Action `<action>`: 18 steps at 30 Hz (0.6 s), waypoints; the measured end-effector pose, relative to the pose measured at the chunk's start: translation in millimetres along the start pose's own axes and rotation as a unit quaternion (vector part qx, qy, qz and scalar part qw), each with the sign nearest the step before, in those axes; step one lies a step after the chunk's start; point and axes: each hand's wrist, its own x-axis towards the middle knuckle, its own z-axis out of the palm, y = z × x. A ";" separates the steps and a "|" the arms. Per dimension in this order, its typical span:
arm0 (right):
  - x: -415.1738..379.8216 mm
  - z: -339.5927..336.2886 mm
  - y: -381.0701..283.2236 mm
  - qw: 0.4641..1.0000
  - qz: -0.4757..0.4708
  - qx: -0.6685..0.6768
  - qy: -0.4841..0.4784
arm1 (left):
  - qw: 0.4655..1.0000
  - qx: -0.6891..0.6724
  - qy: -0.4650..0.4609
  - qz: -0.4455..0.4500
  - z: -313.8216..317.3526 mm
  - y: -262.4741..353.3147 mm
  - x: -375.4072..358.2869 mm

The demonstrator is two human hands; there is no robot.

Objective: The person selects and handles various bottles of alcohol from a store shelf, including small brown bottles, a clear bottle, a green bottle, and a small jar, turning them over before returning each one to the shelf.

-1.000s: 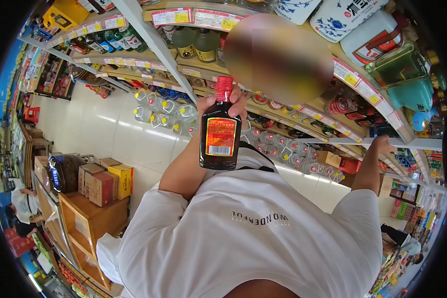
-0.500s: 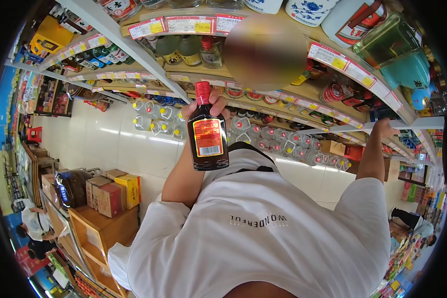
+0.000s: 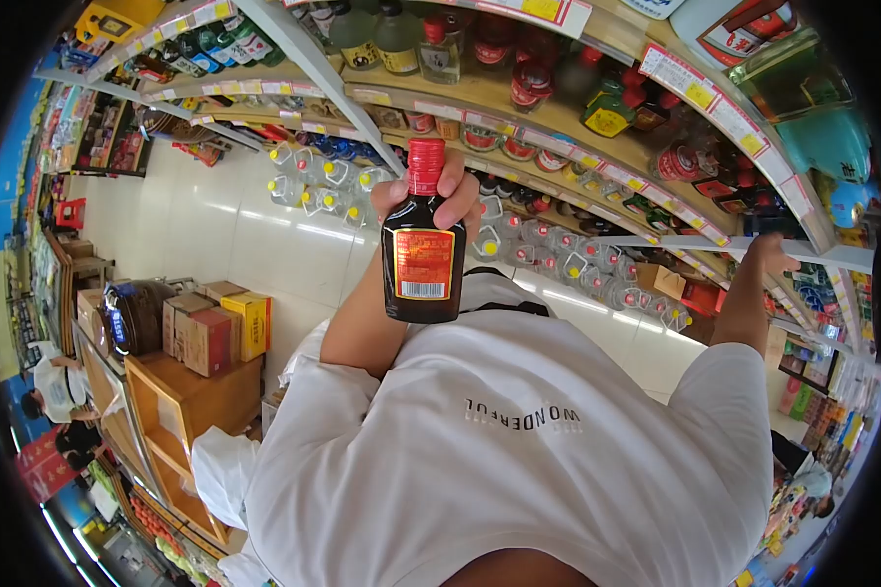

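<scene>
My left hand (image 3: 457, 203) is closed around the neck of a small dark liquor bottle (image 3: 424, 264) with a red cap. The bottle stands upright in front of my chest, its red and yellow barcode label towards me. The palm and part of the fingers are hidden behind it. Far to the right, my right hand (image 3: 773, 256) holds the pale metal shelf upright (image 3: 822, 254), with some fingers out of sight. Just ahead, shelves carry several liquor bottles (image 3: 396, 41) above price tags (image 3: 675, 73).
Clear plastic jugs (image 3: 333, 186) with coloured caps stand on the floor beneath the shelves. To the left are cardboard boxes (image 3: 206, 338), a dark jar (image 3: 132, 318) and a wooden cabinet (image 3: 206, 391). A person (image 3: 59, 386) is at the far left, another (image 3: 808, 479) at the lower right.
The bottle in my left hand has shifted slightly right and up in view. The shelves appear higher and further right. My right hand stays at the shelf upright.
</scene>
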 end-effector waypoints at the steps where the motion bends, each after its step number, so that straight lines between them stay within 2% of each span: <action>1: -3.9 -4.1 -5.8 1.000 0.007 -0.001 -0.004 | 1.000 0.003 0.004 0.000 2.6 -1.1 -2.2; 3: -1.8 -3.3 -2.5 1.000 0.005 -0.003 -0.013 | 1.000 0.011 0.007 -0.003 6.4 -2.2 -2.5; 4: -0.1 -2.6 -1.3 1.000 0.005 -0.004 -0.015 | 1.000 -0.005 -0.004 0.030 -2.7 -5.9 -4.4; 10: -8.0 -13.2 -15.1 0.999 0.030 -0.006 -0.039 | 1.000 0.026 0.013 -0.004 0.5 -8.5 -4.2; 13: 0.3 -1.7 2.1 0.999 -0.006 0.030 -0.027 | 0.997 0.069 0.033 -0.020 -4.6 -3.5 -2.3; 15: 0.9 -1.1 -0.6 1.000 -0.006 -0.009 -0.008 | 0.946 0.298 0.128 -0.005 -8.9 6.9 -6.4; 17: -1.3 -6.2 -7.3 1.000 0.003 -0.011 -0.020 | 0.857 0.457 0.237 0.036 12.0 4.2 2.7; 18: -3.7 -9.1 -12.0 1.000 0.000 -0.005 -0.023 | 0.814 0.515 0.263 0.053 13.0 7.3 7.2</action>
